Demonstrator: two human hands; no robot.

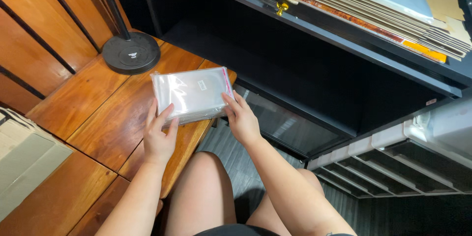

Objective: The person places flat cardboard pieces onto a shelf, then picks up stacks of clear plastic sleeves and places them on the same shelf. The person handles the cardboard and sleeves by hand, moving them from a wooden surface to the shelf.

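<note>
At frame centre, the left hand and right hand clasp the clear bag stack, fingers closed on its edges, best squared evenly against the wooden surface.

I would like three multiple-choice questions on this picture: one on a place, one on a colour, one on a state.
1. Where does the stack of clear plastic bags lie?
A. on the wooden table
B. on the dark shelf
C. on the floor

2. What colour is the round lamp base?
A. white
B. black
C. red

3. How do the hands meet the stack?
A. both grip its edges
B. only one touches it
C. neither touches it

Answers: 1 A, it rests at the corner of the wooden table. 2 B, the disc is black. 3 A, the left hand and the right hand each hold a side.
</note>
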